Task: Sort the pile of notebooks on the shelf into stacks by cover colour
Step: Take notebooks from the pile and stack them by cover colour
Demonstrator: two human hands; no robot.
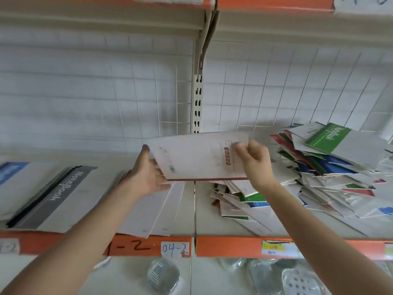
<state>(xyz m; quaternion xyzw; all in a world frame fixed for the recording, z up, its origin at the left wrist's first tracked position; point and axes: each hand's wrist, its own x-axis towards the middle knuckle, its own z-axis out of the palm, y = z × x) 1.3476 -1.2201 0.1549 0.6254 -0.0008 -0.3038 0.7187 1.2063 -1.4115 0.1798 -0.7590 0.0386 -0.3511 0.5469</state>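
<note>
A notebook (197, 156) with its pale back cover up and a red edge along the bottom hangs above the shelf's middle. My right hand (254, 160) pinches its right side. My left hand (146, 177) is spread under its left corner, fingers apart, touching it. A jumbled pile of notebooks (319, 171) with green, red and blue covers fills the shelf's right half. On the left lie a grey-covered stack (57, 196), a blue-covered one (12, 175) and a face-down stack (157, 211).
The shelf's orange front strip (223, 245) carries handwritten labels. A slotted upright (197, 103) and wire grid back wall stand behind. Wrapped round items (163, 275) lie on the shelf below. Another shelf hangs overhead.
</note>
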